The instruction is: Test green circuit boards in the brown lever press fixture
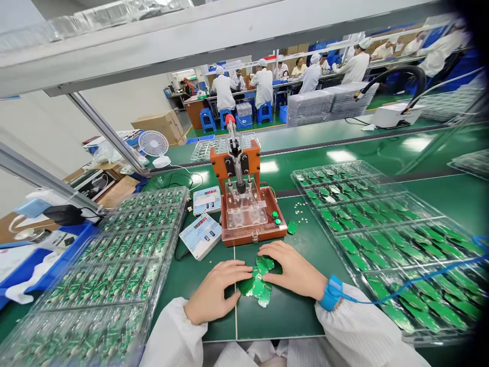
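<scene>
A small heap of green circuit boards (262, 289) lies on the green bench between my hands. My left hand (216, 290) is at the heap's left, fingers stretched out and their tips touching the boards. On the other side, my right hand (294, 270) curves around the heap with thumb and fingers apart, a blue wrist strap (331, 293) at its cuff. Just beyond stands an orange test fixture (248, 224) with a toggle clamp, a clear plate and green buttons. One single board (292, 227) and tiny white pieces (301, 211) lie to the fixture's right.
Clear trays of boards flank me: the left tray (114, 265) and the right tray (385, 234). Two meters, the nearer meter (201, 235) larger, sit left of the fixture. A blue cord (420, 279) crosses the right tray. A white fan (153, 144) stands behind; people work beyond.
</scene>
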